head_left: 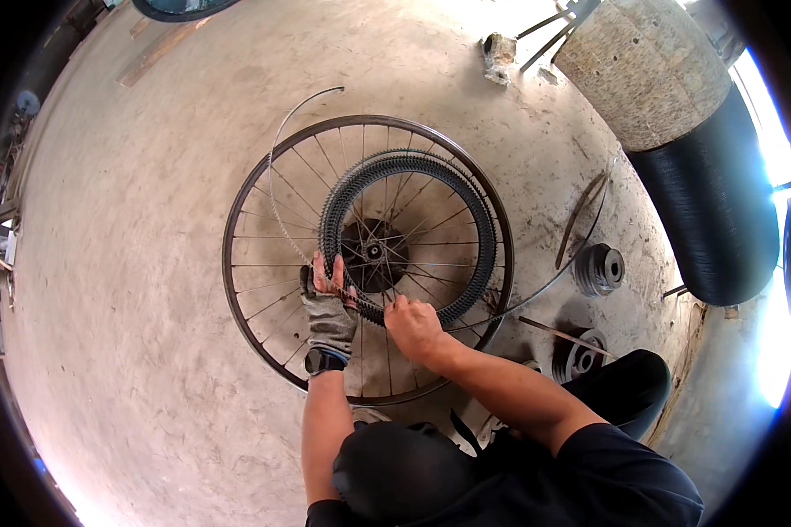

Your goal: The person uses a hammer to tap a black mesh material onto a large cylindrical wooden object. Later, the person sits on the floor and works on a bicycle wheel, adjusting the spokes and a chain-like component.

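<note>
A large spoked wheel (231, 220) lies flat on the floor, with a dark round hub piece (373, 255) at its centre. On its spokes rests a thick coil of toothed metal strip (482, 224). My left hand (330, 303), in a grey glove that leaves the fingertips bare, grips the coil's lower left side with fingers and thumb. My bare right hand (413, 325) is closed on the coil's lower edge. One loose strip end (279, 140) arcs up past the rim at the upper left. Another length runs out to the right.
Grooved metal pulleys (599, 268) and a curved dark strip (578, 220) lie right of the wheel. A large cylinder (712, 202), part rough, part black-wrapped, stands at the upper right. A wooden board (163, 53) and a dark tub (185, 10) are at the upper left.
</note>
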Tool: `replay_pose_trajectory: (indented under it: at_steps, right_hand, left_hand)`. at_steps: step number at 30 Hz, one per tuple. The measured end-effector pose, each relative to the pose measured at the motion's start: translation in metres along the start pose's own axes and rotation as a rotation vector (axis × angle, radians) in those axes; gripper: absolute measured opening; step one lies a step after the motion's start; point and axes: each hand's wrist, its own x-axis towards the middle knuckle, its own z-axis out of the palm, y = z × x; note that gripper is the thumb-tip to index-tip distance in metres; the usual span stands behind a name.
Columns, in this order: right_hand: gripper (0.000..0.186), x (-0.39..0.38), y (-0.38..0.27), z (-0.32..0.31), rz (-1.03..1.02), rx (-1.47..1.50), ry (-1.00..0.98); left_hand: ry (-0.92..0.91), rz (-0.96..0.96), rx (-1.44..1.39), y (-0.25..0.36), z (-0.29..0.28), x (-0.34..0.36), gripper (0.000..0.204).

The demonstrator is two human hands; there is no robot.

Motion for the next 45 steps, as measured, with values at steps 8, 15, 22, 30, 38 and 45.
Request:
replay_pose_trajectory:
  at_steps: [8,15,22,30,38,45]
  right_hand:
    - [0.014,-0.001,-0.003,-0.003,0.0,0.029,0.016]
    - [0.012,-0.002,-0.003,0.005,-0.005,0.026,0.085]
    - [0.011,0.0,-0.005,0.008,-0.002,0.01,0.116]
    - [0.015,0.001,-0.003,0.006,-0.002,0.042,0.095]
    - [0.02,0.004,0.0,-0.008,-0.047,0.074,0.009]
    - [0.022,0.003,0.001,-0.004,-0.031,0.117,-0.021]
  left_hand:
    - [-0.22,0.318,0.453,0.002,-0.032,0.0,0.083]
    - [-0.303,0.282,0.684,0.01,-0.046,0.007,0.096]
    - [0.145,0.444,0.696,-0.004,-0.002,0.005,0.1]
    - [0.311,0.273,0.607,0.006,0.026,0.005,0.079]
    - [0.319,0.181,0.6,0.014,0.027,0.007,0.081]
    - [0.33,0.286,0.727,0.008,0.023,0.008,0.075]
